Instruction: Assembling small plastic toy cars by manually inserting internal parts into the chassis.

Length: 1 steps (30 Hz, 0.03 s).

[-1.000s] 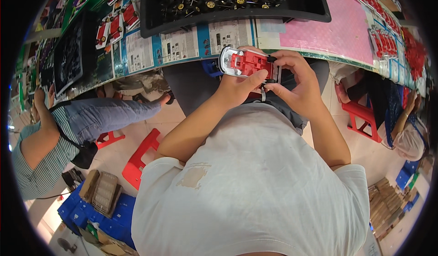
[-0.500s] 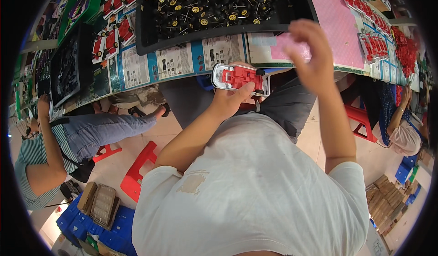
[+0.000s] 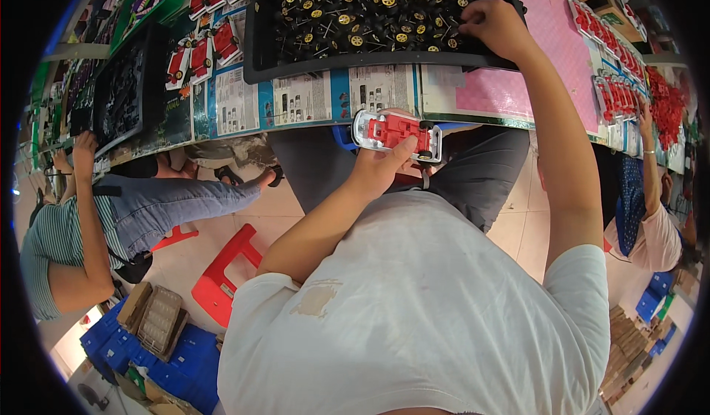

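A toy car point(image 3: 398, 131), underside up, shows a red chassis in a white and clear body, with black wheels at its right end. My left hand point(image 3: 377, 169) is shut around it, the thumb pressed on the chassis, just off the table's near edge. Beyond it stands a black tray point(image 3: 347, 70) heaped with small black wheels point(image 3: 355, 19) with yellow hubs on thin metal axles. Over the right part of this tray, my right hand point(image 3: 503, 29) has its fingers bent together at the wheels. What its fingertips hold, if anything, is too small to make out.
Red and white toy cars point(image 3: 201, 59) lie in rows left of the tray, and more cars point(image 3: 614, 93) at the right beside a red heap of parts point(image 3: 668, 108). Co-workers sit on both sides. A red stool point(image 3: 225, 274) stands at left behind me.
My right hand has moved forward from above the table's near edge into the wheel tray, and its fingers have closed. The left hand still holds the car. The view has shifted slightly.
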Tool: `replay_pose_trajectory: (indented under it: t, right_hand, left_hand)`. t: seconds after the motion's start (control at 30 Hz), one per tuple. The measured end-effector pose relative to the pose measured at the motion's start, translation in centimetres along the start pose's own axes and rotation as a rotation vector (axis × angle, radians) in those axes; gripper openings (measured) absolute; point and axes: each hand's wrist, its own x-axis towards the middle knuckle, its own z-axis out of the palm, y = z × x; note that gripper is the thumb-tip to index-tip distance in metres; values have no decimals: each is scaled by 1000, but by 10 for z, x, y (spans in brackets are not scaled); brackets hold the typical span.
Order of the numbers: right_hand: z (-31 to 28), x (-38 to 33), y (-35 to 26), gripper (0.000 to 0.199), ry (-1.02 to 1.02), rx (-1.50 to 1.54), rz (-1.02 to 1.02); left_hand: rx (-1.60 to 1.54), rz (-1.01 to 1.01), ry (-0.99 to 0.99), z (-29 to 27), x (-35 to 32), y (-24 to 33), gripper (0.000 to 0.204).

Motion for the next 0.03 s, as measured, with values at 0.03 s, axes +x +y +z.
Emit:
replay_pose_trajectory:
  t: [0.03]
  right_hand:
    - [-6, -6, -3, 18, -2, -3, 22]
  left_hand:
    - [63, -1, 6, -8, 1, -7, 43]
